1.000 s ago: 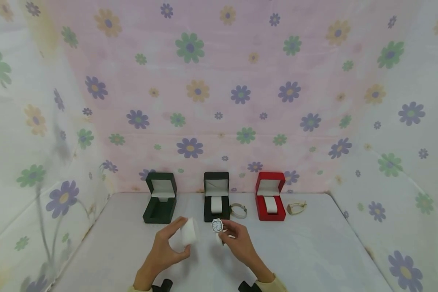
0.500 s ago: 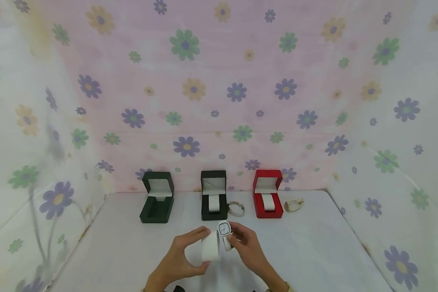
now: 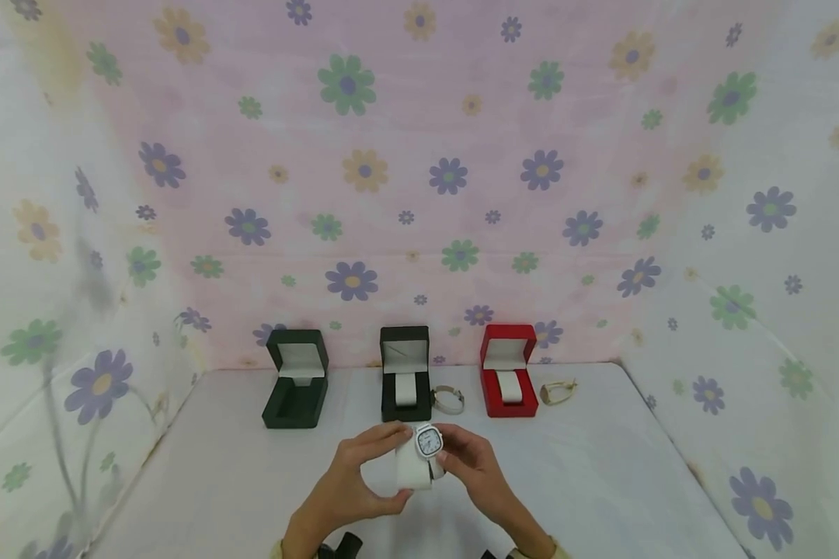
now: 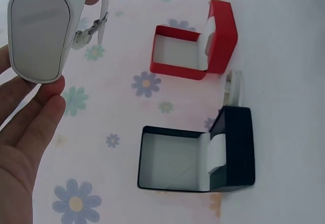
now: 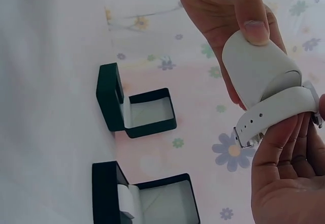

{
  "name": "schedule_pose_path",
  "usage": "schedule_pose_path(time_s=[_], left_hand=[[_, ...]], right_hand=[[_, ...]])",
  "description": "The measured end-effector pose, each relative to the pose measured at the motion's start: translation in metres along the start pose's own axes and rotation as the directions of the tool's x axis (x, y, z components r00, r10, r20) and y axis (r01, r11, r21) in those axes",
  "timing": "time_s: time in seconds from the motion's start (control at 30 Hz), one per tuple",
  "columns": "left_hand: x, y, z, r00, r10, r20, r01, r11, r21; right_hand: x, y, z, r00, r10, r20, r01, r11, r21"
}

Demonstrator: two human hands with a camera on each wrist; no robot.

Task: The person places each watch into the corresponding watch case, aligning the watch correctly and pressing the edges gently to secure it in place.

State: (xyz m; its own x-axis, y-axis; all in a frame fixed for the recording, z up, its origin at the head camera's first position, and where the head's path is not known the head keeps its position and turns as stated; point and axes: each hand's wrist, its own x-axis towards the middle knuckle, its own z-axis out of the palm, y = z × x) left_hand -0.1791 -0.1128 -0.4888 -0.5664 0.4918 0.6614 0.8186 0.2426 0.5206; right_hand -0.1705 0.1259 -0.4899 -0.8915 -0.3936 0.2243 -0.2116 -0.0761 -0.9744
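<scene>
My left hand [image 3: 342,483] holds a white watch pillow [image 3: 411,470] between thumb and fingers above the table. A white wristwatch [image 3: 429,441] with a square dial is pinched in my right hand [image 3: 478,473], right at the pillow's right end. In the right wrist view the watch's white strap [image 5: 282,107], with punched holes and a metal buckle, curves across that end of the pillow [image 5: 254,66]. Whether the strap goes fully round it, I cannot tell. The left wrist view shows the pillow's flat oval end [image 4: 40,31], with the buckle hanging beside it.
Along the back of the white table [image 3: 217,466] stand three lidded boxes, all raised open: a green box [image 3: 295,404] without pillow, a black box [image 3: 405,396] and a red box [image 3: 509,388] with white pillows. A silver watch [image 3: 449,399] and a gold watch [image 3: 558,392] lie beside them.
My left hand has brought the pillow rightward until it meets the watch in my right hand. The gap between them has closed. The head view has shifted slightly.
</scene>
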Motion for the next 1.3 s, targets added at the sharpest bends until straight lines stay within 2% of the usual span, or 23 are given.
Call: schedule_pose_path(time_s=[0.27, 0.5, 0.7, 0.83, 1.03, 1.2, 1.3], left_hand=[[0.005, -0.001, 0.003, 0.999, -0.001, -0.037, 0.001, 1.0, 0.006], [0.006, 0.003, 0.004, 0.996, -0.044, -0.078, 0.046, 0.999, 0.024], [0.009, 0.004, 0.005, 0.992, -0.051, -0.113, 0.055, 0.998, 0.033], [0.01, 0.003, 0.009, 0.989, -0.058, -0.138, 0.063, 0.997, 0.036], [0.01, 0.0, 0.014, 0.981, -0.073, -0.181, 0.083, 0.995, 0.05], [0.008, -0.004, 0.015, 0.972, -0.096, -0.215, 0.112, 0.992, 0.061], [0.008, -0.006, 0.015, 0.97, -0.09, -0.226, 0.097, 0.995, 0.018]], right_hand=[[-0.004, -0.003, -0.003, 0.999, -0.03, -0.042, 0.027, 0.997, -0.071], [-0.005, -0.002, -0.002, 0.998, 0.011, -0.07, -0.016, 0.997, -0.082], [-0.009, 0.0, 0.002, 0.993, -0.002, -0.118, -0.023, 0.978, -0.205], [-0.011, 0.004, 0.008, 0.977, -0.064, -0.204, 0.007, 0.963, -0.27], [-0.015, 0.006, 0.018, 0.93, -0.189, -0.315, 0.072, 0.935, -0.348], [-0.021, 0.003, 0.024, 0.913, -0.279, -0.297, 0.13, 0.891, -0.435], [-0.024, 0.001, 0.025, 0.911, -0.307, -0.276, 0.157, 0.876, -0.456]])
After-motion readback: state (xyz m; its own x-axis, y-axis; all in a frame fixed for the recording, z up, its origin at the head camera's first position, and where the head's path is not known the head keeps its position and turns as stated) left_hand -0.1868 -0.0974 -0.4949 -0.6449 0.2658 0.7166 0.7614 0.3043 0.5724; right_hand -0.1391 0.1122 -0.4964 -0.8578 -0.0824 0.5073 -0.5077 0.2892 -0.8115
